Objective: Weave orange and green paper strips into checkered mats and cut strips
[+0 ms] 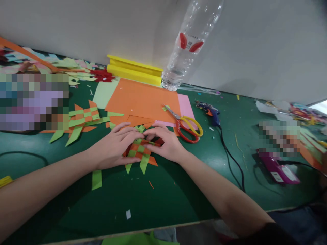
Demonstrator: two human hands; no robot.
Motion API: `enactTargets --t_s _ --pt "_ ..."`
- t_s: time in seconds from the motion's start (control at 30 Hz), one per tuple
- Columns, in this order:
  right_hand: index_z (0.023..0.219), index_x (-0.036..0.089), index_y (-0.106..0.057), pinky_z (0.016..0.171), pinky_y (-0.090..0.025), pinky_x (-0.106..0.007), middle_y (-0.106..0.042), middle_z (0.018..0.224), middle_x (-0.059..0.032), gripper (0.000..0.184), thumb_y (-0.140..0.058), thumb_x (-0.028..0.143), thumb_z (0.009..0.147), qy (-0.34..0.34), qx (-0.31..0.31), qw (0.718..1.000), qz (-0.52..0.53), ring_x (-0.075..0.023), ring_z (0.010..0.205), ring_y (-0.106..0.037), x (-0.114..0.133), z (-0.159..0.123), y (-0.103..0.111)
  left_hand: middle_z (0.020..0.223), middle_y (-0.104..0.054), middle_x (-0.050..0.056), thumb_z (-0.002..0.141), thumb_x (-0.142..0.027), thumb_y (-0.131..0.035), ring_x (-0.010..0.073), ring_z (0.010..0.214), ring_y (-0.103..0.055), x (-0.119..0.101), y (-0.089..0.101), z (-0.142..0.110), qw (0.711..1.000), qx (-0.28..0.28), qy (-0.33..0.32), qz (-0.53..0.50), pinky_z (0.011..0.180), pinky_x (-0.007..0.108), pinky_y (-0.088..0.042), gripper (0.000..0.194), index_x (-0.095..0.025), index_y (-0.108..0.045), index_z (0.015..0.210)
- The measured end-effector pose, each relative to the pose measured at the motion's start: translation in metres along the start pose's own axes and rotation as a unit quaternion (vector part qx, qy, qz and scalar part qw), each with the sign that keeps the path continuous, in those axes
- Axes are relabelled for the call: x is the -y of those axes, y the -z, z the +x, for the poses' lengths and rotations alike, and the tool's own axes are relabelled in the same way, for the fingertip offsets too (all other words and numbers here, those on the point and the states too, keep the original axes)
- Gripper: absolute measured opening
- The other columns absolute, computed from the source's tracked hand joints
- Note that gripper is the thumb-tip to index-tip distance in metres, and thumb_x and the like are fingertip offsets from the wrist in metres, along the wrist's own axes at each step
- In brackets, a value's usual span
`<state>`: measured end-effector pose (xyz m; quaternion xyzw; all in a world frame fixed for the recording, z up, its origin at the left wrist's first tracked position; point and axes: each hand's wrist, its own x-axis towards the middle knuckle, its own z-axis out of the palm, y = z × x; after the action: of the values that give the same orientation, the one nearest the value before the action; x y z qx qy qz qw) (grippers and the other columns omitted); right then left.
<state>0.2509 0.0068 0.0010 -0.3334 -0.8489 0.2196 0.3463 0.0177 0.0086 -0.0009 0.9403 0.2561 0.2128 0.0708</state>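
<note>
Between my hands on the green tabletop is a woven piece of orange and green paper strips (pixel 140 149), checkered in the middle, with pointed strip ends sticking out toward me. My left hand (pixel 116 147) closes on its left side, thumb low along the near edge. From the right, my right hand (pixel 167 144) pinches its upper right part with thumb and fingers. The fingers hide much of the far side. Left of my left hand lies a similar woven paper fish (pixel 85 117). Under my left wrist a green strip (pixel 96 180) shows.
Beyond my hands, scissors (pixel 186 126) lie on orange paper sheets (pixel 145 98). A water bottle (pixel 190 47) stands by the wall near a yellow folded strip (pixel 135 70). To the right are a glue gun (pixel 211 112) with its cord and a purple power strip (pixel 278 168). Paper scraps (pixel 76 66) pile at far left.
</note>
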Motion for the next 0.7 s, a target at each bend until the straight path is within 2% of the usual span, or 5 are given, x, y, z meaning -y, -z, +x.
enactTargets --t_s 0.1,0.2,0.37,0.53,0.7 --pt "0.103 0.024 -0.063 0.099 -0.046 -0.045 -0.072 0.081 0.0011 0.021 -0.069 0.027 0.084 -0.026 -0.025 0.999 0.017 -0.0166 0.082 -0.066 -0.0023 -0.0006 -0.0007 0.113 -0.067 0.012 0.095 -0.043 -0.05 0.0272 0.116 -0.058 -0.0009 0.0013 0.0008 0.999 -0.023 0.039 -0.02 0.106 0.048 -0.04 0.036 -0.019 -0.048 0.122" --pt "0.098 0.023 -0.066 0.092 -0.05 -0.041 -0.072 0.084 -0.0002 0.014 -0.069 0.027 0.084 -0.042 -0.038 0.998 0.023 -0.0165 0.082 -0.067 -0.0017 -0.0008 0.0001 0.105 -0.07 0.009 0.098 -0.033 -0.043 0.0242 0.104 -0.064 -0.0012 0.0022 0.0016 0.995 -0.057 0.068 -0.036 0.102 0.047 -0.043 0.026 -0.02 -0.05 0.119" --pt "0.093 0.022 -0.069 0.077 -0.054 -0.033 -0.073 0.086 -0.0009 0.011 -0.069 0.03 0.084 -0.073 -0.057 0.994 0.055 -0.015 0.078 -0.067 0.0018 0.0004 0.0022 0.084 -0.07 0.003 0.097 -0.034 -0.044 0.0223 0.09 -0.067 0.0 0.0018 0.0015 0.988 -0.095 0.105 -0.068 0.093 0.044 -0.05 0.026 -0.024 -0.053 0.118" --pt "0.095 0.023 -0.068 0.086 -0.053 -0.039 -0.072 0.08 0.0002 0.016 -0.071 0.034 0.083 -0.064 -0.075 0.994 0.037 -0.0167 0.079 -0.067 0.0048 0.0012 0.0026 0.082 -0.07 0.003 0.093 -0.034 -0.05 0.0208 0.087 -0.068 -0.0015 0.0047 0.0022 0.974 -0.112 0.158 -0.115 0.073 0.032 -0.055 0.023 -0.022 -0.058 0.112" --pt "0.112 0.023 -0.059 0.087 -0.054 -0.04 -0.072 0.1 -0.0056 0.027 -0.063 0.032 0.087 -0.098 -0.128 0.986 0.031 -0.0191 0.093 -0.068 0.007 -0.0008 0.004 0.091 -0.071 0.004 0.095 -0.03 -0.049 0.018 0.081 -0.068 -0.001 0.0102 0.0037 0.959 -0.166 0.186 -0.136 0.072 0.031 -0.056 0.015 -0.022 -0.061 0.1"
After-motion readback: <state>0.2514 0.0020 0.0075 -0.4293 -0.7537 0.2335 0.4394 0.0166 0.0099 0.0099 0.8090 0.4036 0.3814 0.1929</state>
